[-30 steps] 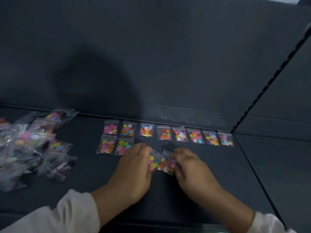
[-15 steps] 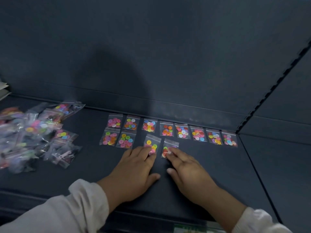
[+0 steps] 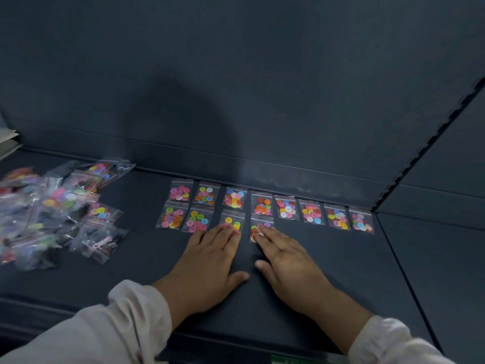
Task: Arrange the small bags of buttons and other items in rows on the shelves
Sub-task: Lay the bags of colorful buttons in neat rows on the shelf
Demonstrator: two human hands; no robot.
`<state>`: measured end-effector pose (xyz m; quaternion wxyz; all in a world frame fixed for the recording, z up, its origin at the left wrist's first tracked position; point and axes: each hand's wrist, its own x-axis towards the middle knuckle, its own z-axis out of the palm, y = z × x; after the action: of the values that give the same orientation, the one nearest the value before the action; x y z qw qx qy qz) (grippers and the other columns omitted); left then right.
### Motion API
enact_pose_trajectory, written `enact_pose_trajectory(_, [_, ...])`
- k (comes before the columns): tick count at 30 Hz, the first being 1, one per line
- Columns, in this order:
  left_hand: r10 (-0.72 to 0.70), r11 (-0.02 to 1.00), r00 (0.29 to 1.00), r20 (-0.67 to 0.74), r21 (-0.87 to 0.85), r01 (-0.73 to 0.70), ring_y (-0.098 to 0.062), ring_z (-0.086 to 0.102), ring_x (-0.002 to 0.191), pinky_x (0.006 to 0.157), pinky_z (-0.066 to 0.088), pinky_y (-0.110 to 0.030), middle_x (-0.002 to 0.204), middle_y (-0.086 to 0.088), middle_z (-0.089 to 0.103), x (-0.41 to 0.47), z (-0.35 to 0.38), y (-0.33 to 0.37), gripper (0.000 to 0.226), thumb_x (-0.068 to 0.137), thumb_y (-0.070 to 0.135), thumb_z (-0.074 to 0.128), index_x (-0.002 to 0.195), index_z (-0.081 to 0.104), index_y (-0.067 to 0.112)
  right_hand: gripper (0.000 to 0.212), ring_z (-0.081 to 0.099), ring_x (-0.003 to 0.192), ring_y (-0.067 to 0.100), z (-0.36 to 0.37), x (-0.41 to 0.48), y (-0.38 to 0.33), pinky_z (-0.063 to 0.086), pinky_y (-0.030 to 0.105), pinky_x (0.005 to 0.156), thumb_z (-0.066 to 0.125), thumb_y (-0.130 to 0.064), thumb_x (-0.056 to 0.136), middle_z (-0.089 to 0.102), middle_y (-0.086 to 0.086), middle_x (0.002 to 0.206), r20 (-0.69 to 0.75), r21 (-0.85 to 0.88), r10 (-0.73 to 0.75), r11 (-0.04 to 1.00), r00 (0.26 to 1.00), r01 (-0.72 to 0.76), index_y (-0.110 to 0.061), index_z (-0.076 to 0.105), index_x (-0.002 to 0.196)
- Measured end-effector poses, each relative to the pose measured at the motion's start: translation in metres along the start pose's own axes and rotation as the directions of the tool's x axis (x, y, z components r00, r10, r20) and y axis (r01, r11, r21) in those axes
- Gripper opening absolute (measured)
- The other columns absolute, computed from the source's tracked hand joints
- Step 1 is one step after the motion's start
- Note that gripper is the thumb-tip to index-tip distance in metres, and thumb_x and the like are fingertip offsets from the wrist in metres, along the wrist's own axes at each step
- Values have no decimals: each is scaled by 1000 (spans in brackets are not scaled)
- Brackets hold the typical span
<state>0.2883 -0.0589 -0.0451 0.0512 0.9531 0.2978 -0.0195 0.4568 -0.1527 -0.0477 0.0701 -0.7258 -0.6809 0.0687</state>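
Small clear bags of coloured buttons lie on a dark shelf (image 3: pixel 328 271). A back row of several bags (image 3: pixel 287 208) runs along the rear wall. A front row holds bags at the left (image 3: pixel 172 218). My left hand (image 3: pixel 210 264) lies flat, its fingertips pressing the third front bag (image 3: pixel 231 221). My right hand (image 3: pixel 286 261) lies flat too, fingertips on the fourth front bag (image 3: pixel 258 227), which they partly cover.
A loose heap of unsorted bags (image 3: pixel 52 211) lies at the shelf's left. The shelf's back panel (image 3: pixel 236 88) rises behind the rows. A slotted upright (image 3: pixel 420 153) and a seam separate the neighbouring shelf (image 3: pixel 446 258) on the right. Pale paper (image 3: pixel 8 140) pokes in at far left.
Both hands held two bags up between them; they have since laid them down in the front row and now press them flat with straight fingers.
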Motion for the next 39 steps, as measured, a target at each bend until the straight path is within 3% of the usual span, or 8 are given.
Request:
enact_pose_trajectory(7, [6,1000,1000,-15,20,-5,-14,-3,145,115,0,-37,158,2,1,2,0,-3,98,67,71,-3,150,2,18,65,2,145,9,1,5,-4,-8,19,108,19,-53,92,4,-7,159,-1,-19,0,1000,1000,0,-25,10,150])
enact_pose_trajectory(11, [6,1000,1000,-12,20,-6,-15,-3,145,115,0,-39,159,0,1,3,1,-5,98,69,71,-1,150,2,17,59,1,145,9,-1,5,-8,-8,20,110,31,-44,98,3,-8,158,12,13,6,1000,1000,-7,-24,9,150])
enact_pose_trajectory(15, [8,1000,1000,-13,8,-7,-15,-4,145,115,1,-40,158,1,1,3,2,-7,96,71,72,2,150,2,19,59,0,145,9,-4,5,-9,-10,19,108,30,-45,99,3,-8,158,12,10,3,1000,1000,-3,-25,8,150])
enact_pose_trajectory(21, [9,999,999,-34,-43,-10,-17,-6,145,115,-4,-39,159,2,-4,0,-4,-8,92,73,71,6,150,-1,22,82,2,145,10,-5,9,-10,-4,24,115,-1,-61,76,6,-7,158,23,-4,30,1000,999,-30,-27,11,150])
enact_pose_trajectory(25, [-36,998,991,-130,-49,30,-22,3,146,113,-1,-36,159,-2,2,-6,-22,-26,90,75,71,7,150,8,22,80,5,145,13,-14,25,-23,-3,24,114,3,-62,79,8,-5,158,-4,16,-11,1000,1000,11,-26,16,149])
enact_pose_trajectory(29, [-163,987,966,-203,-51,155,-22,18,143,113,15,-38,157,-4,17,-15,-44,-69,94,71,71,4,149,17,22,82,9,145,15,-21,53,-52,-2,25,114,2,-62,78,13,-3,158,-31,21,-61,998,998,61,-24,22,148])
enact_pose_trajectory(35, [-336,942,928,-160,-29,335,-24,27,139,112,22,-39,154,-5,24,-33,-73,-165,76,88,59,44,148,20,20,69,24,140,20,-22,115,-121,8,23,112,16,-57,87,30,1,152,-69,45,-165,985,984,168,-20,35,143])
enact_pose_trajectory(39, [-415,909,896,-160,-53,412,-26,43,129,104,36,-38,145,-5,41,-45,-84,-234,70,85,55,46,143,31,20,53,21,140,16,-15,159,-169,10,23,113,36,-44,97,27,-1,153,-41,122,-176,976,984,180,-22,32,145])
